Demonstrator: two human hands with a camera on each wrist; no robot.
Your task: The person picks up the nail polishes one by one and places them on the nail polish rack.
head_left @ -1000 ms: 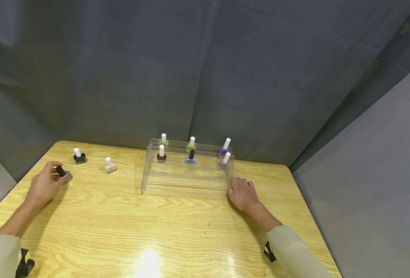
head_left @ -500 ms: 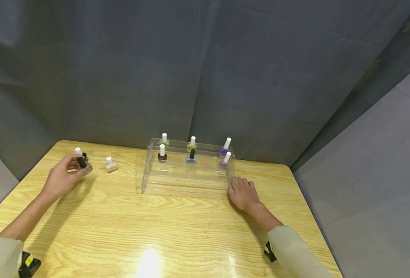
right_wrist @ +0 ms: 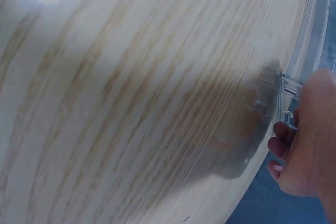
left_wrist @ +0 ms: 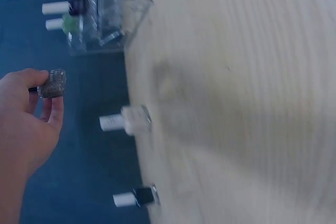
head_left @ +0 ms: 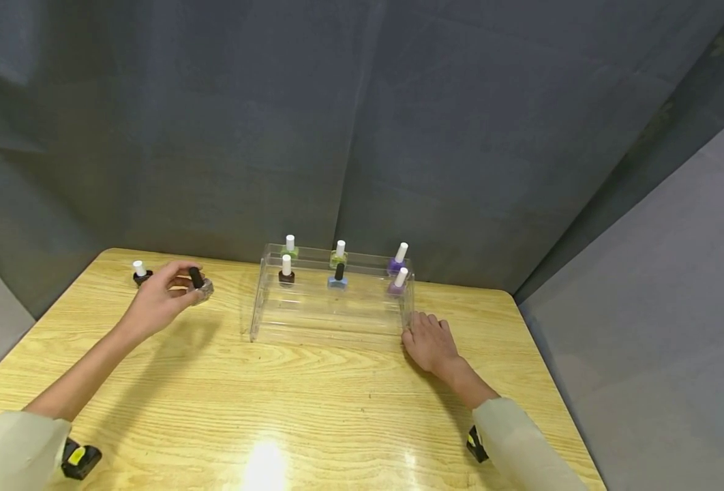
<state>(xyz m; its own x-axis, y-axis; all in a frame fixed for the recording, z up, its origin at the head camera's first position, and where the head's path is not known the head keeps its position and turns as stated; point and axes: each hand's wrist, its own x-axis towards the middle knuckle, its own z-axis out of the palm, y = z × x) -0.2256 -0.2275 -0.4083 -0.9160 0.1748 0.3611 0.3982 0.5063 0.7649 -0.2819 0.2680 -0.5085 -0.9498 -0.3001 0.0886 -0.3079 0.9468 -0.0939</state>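
My left hand (head_left: pixel 161 296) pinches a glittery grey nail polish bottle (head_left: pixel 204 292) with a black cap, raised above the table. In the left wrist view the bottle (left_wrist: pixel 52 84) shows between thumb and fingers. My right hand (head_left: pixel 431 343) grips the front right corner of a clear tiered display stand (head_left: pixel 331 327); in the right wrist view its fingers (right_wrist: pixel 281 148) curl by the stand's end. Bottles on the stand's upper tiers include a dark one (head_left: pixel 285 277), a blue one (head_left: pixel 337 281) with a black cap and a lilac one (head_left: pixel 397 286).
A black bottle (head_left: pixel 142 277) with a white cap stands at the table's back left. A cream bottle (left_wrist: pixel 137 120) shows in the left wrist view; my left hand covers it in the head view. Dark cloth (head_left: pixel 215 136) hangs behind the wooden table (head_left: pixel 313 409).
My left hand has carried the glittery bottle from the far left toward the right, past the black bottle and in front of the cream one. The right hand stays at the stand.
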